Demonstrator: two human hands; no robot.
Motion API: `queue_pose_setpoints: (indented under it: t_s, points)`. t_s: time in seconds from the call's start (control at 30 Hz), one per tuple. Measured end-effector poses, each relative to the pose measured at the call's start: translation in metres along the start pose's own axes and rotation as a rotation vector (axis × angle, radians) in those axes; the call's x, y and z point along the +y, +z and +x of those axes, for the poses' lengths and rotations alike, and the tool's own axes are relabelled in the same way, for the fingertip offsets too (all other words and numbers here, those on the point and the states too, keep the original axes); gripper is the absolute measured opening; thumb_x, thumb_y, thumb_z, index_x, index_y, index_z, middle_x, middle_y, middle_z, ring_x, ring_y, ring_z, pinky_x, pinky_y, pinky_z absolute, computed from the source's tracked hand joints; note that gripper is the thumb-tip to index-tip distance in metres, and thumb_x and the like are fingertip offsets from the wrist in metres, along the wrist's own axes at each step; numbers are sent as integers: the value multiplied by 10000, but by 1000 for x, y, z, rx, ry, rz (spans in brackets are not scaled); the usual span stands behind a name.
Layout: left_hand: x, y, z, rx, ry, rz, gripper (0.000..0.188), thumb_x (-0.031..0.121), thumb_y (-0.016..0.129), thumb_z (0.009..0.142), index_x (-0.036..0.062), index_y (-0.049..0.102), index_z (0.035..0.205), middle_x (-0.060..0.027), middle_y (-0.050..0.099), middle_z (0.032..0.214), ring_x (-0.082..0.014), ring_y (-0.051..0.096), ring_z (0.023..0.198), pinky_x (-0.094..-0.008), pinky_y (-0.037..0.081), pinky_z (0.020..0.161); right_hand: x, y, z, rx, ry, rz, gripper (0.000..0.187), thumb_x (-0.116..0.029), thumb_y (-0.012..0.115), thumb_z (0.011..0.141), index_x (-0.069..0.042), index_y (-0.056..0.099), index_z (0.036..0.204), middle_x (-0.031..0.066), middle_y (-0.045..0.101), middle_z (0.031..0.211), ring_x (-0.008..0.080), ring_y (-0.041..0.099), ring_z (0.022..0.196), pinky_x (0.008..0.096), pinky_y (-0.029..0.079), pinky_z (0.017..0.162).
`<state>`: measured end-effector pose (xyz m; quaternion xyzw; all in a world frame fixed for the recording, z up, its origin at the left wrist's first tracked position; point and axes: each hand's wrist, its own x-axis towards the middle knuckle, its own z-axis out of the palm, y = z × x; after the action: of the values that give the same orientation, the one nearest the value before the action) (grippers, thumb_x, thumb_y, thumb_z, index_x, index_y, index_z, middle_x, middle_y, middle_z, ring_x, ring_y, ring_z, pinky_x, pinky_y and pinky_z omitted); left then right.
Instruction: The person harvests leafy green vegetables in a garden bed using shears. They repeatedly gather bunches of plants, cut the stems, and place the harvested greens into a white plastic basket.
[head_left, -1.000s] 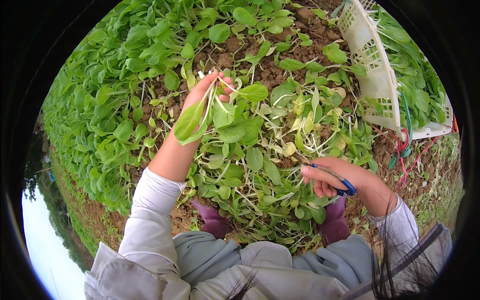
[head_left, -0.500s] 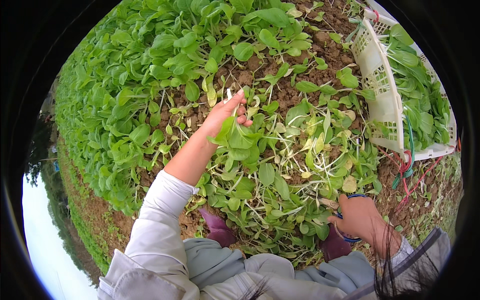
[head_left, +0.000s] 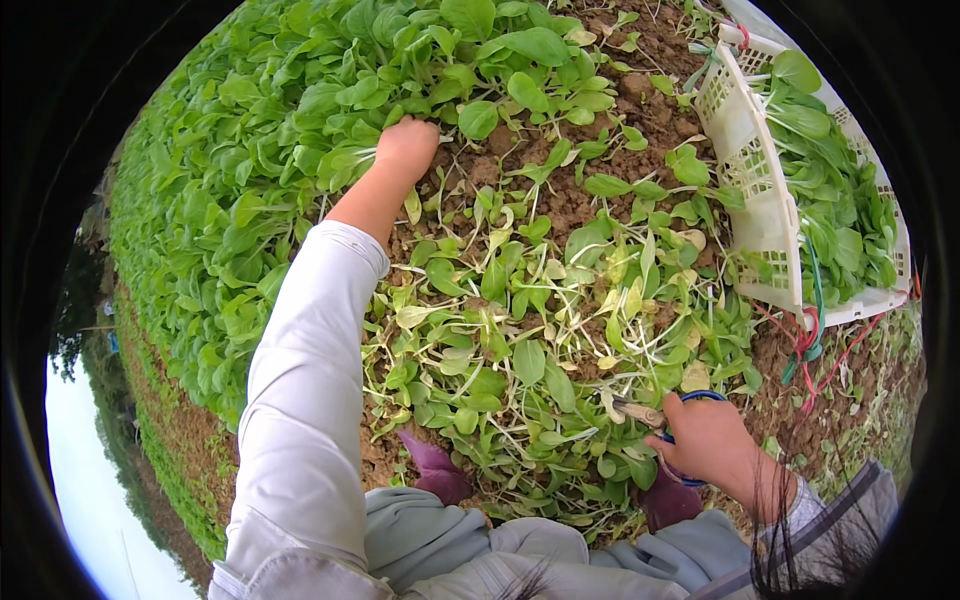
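Note:
My left hand (head_left: 408, 146) reaches to the edge of a dense stand of leafy green plants (head_left: 320, 110), back of the hand up. Leaves and the hand itself hide its fingers, so I cannot see whether they grip a stem. At the lower right, my right hand (head_left: 708, 440) is wrapped round a pair of scissors (head_left: 640, 411) with blue handles. Their blades point left, low over cut leaves and pale stems (head_left: 560, 380) strewn on the ground between my hands.
A white plastic crate (head_left: 755, 170), tilted and filled with green plants (head_left: 835, 190), stands at the right. Red and green cords (head_left: 808, 345) hang from its near corner. Brown soil (head_left: 650, 110) shows at the far middle. Purple boots (head_left: 437, 468) are just below the cuttings.
My left hand has moved away from me to the standing plants; the cut plant it held no longer shows in it. My right hand with the scissors has shifted slightly left.

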<state>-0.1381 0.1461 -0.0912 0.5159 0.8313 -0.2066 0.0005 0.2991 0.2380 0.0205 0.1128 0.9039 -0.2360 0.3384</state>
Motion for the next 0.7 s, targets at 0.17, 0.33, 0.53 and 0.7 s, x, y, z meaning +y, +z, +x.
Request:
queue_pose_setpoints:
  t_s: [0.17, 0.33, 0.53, 0.7]
  points:
    - [0, -5, 7, -71, -82, 9, 135, 52, 541, 718, 48, 647, 802, -113, 619, 904, -250, 566, 899, -330, 494, 710, 1, 2, -2, 20, -21, 12, 411, -362, 628, 711, 0, 469, 820, 114, 533, 555, 295, 554, 539, 380, 429, 478]
    - [3, -28, -4, -126, -141, -17, 130, 36, 538, 711, 44, 640, 792, -114, 622, 873, -269, 578, 857, -347, 497, 696, -1, -5, -4, -30, -9, 9, 385, -372, 590, 748, -14, 465, 811, 110, 546, 562, 289, 572, 563, 380, 447, 522]
    - [2, -69, -43, -41, -173, -127, 102, 88, 550, 724, 30, 622, 766, -144, 614, 791, -271, 593, 746, -360, 486, 640, 0, -10, 1, -39, 6, 62, 411, -403, 566, 762, -11, 465, 828, 125, 553, 592, 309, 572, 590, 392, 451, 535]
    - [22, -109, -87, -125, -266, -723, 245, 248, 612, 751, 4, 612, 777, -136, 587, 610, -253, 559, 536, -333, 440, 545, 0, -23, 17, -94, 11, 386, 410, -441, 524, 798, -46, 475, 897, 147, 555, 650, 319, 565, 614, 394, 449, 550]
